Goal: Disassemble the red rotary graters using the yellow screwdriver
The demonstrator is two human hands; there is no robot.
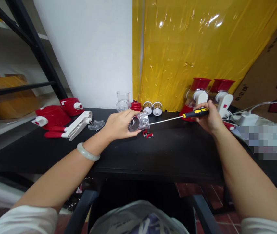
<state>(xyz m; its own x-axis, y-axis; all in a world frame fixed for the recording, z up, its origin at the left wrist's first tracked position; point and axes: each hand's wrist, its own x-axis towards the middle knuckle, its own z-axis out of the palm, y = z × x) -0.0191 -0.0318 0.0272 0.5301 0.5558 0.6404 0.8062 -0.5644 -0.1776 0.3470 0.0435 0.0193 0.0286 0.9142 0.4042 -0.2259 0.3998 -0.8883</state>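
Observation:
My left hand [121,124] is closed around a clear plastic housing [141,121], tilted on its side above the black table. In my right hand [210,118] is a screwdriver [196,112] with a yellow and black handle. Its long thin shaft points left, and the tip meets the right end of the clear housing; whether it sits in a screw is too small to tell. Just below the housing lie several small red and black pieces [148,134] on the table.
White crank handles [78,125] and red bases [52,116] lie left, beside a clear disc [96,124]. Two metal drums [157,109] and another clear housing [123,100] stand at the back. Assembled red-topped units [200,89], cables and a power strip [249,118] are at right.

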